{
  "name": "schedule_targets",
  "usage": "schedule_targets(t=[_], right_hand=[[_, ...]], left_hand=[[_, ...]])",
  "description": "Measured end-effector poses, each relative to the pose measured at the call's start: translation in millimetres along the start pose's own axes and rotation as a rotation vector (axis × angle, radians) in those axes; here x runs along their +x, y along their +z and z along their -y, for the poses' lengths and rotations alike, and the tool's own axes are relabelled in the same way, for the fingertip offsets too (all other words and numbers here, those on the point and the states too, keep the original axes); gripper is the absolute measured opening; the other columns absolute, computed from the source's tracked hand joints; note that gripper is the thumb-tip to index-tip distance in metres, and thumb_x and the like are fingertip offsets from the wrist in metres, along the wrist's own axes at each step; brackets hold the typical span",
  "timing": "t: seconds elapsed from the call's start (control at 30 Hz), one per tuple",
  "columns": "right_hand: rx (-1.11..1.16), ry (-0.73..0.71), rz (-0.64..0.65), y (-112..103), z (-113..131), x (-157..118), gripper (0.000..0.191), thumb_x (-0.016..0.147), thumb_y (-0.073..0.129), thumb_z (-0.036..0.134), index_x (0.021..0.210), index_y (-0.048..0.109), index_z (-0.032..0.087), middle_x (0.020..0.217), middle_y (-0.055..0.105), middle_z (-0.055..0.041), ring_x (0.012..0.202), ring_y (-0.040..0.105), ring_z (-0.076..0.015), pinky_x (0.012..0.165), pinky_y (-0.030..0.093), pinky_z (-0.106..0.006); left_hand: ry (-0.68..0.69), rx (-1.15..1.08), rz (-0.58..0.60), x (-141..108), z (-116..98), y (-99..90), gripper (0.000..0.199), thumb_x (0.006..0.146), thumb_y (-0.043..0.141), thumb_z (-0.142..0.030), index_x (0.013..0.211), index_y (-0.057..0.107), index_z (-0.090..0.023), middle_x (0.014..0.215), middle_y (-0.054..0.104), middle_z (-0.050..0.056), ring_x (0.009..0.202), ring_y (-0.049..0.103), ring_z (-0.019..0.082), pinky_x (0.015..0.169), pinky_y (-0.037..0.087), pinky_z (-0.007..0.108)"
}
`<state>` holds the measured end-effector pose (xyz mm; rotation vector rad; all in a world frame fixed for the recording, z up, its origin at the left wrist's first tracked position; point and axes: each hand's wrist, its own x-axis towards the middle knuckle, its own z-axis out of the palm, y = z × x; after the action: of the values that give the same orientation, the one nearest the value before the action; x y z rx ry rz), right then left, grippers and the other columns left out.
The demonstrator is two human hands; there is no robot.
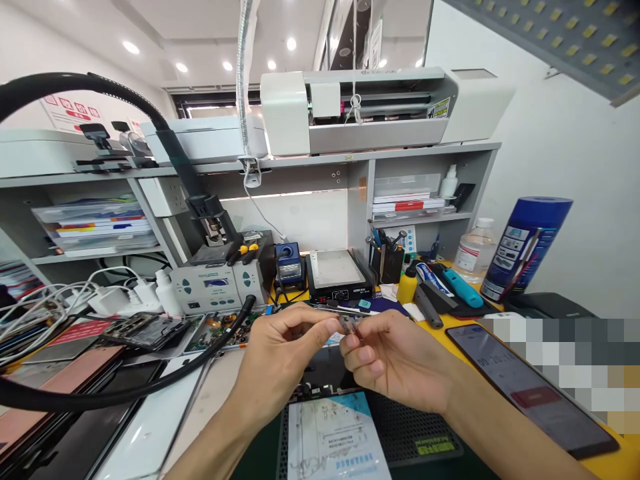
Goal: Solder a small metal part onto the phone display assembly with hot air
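Above the middle of the bench (629, 461), the two hands meet, and right there between them sits a small, shiny part (349, 325). The left hand (280, 363) comes in from about eight o'clock, thumb and forefinger pinched together at the part's near-left edge. The right hand (395, 363) comes in from four, its thumb and bent forefinger closed on the other side, the remaining fingers curled under. So the grip is clamped on both sides, and neither hand is nearer: the piece lies at three o'clock from the left fingertips, at nine from the right, seemingly touching both. Its long axis? Too small and too covered; I can't tell from here.

Straight down at six o'clock, a printed white card (336, 437) lies lengthwise toward the person, with a dark device (327, 367) just beyond it, under the hands. Up at twelve stands a pale-topped plate unit (336, 269), well apart from the fingers. At ten, a grey control station (215, 291); at four, past the right forearm, a phone (530, 390) lies with its screen lit.
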<state>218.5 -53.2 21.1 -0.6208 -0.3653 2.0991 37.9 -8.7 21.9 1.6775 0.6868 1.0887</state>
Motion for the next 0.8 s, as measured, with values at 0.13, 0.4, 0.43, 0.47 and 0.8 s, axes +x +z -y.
schedule_targets(t=[0.13, 0.4, 0.43, 0.47, 0.8], right_hand=[[-0.114, -0.001, -0.018, 1.1, -5.4, -0.5, 0.013, 0.074, 0.048, 0.005, 0.074, 0.06, 0.008, 0.062, 0.055, -0.0011, 0.046, 0.054, -0.0049, 0.044, 0.045, -0.012], [-0.518, -0.427, -0.151, 7.1, -9.4, -2.7, 0.021, 0.096, 0.057, 0.028, 0.093, 0.071, 0.012, 0.08, 0.068, -0.0053, 0.064, 0.069, -0.0173, 0.048, 0.053, -0.023], [-0.55, -0.478, -0.171, 8.2, -8.8, -3.6, 0.021, 0.096, 0.058, 0.028, 0.091, 0.071, 0.012, 0.08, 0.068, -0.0048, 0.066, 0.068, -0.0168, 0.05, 0.053, -0.023], [-0.591, -0.514, -0.186, 9.0, -8.6, -4.7, 0.022, 0.096, 0.059, 0.03, 0.09, 0.072, 0.012, 0.081, 0.067, -0.0049, 0.067, 0.068, -0.0166, 0.051, 0.052, -0.023], [-2.012, -1.578, -0.403, -2.5, -32.0, 3.5, 0.029, 0.083, 0.072, 0.015, 0.111, 0.066, 0.012, 0.104, 0.063, -0.0142, 0.095, 0.06, -0.025, 0.079, 0.053, -0.04]], left_hand=[[-0.032, -0.043, 0.037, -1.0, 1.0, 0.4, 0.015, 0.084, 0.074, -0.036, 0.078, 0.075, -0.023, 0.073, 0.067, -0.001, 0.063, 0.052, 0.009, 0.06, 0.04, 0.022], [-0.2, -0.198, 0.0, -6.1, 5.0, -7.3, 0.027, 0.083, 0.073, -0.044, 0.075, 0.066, -0.02, 0.052, 0.034, -0.008, 0.048, 0.024, 0.007, 0.044, 0.016, 0.023], [-0.215, -0.209, -0.004, -6.5, 5.7, -8.4, 0.028, 0.082, 0.073, -0.044, 0.075, 0.066, -0.019, 0.052, 0.033, -0.008, 0.048, 0.024, 0.007, 0.045, 0.016, 0.023], [-0.226, -0.218, -0.01, -6.8, 6.1, -9.3, 0.028, 0.082, 0.074, -0.044, 0.074, 0.065, -0.019, 0.052, 0.033, -0.008, 0.049, 0.023, 0.007, 0.045, 0.016, 0.023], [-0.333, -0.351, -0.17, -6.9, 4.2, -6.0, 0.028, 0.08, 0.074, -0.037, 0.068, 0.057, -0.018, 0.052, 0.032, -0.009, 0.048, 0.019, 0.006, 0.043, 0.014, 0.022]])
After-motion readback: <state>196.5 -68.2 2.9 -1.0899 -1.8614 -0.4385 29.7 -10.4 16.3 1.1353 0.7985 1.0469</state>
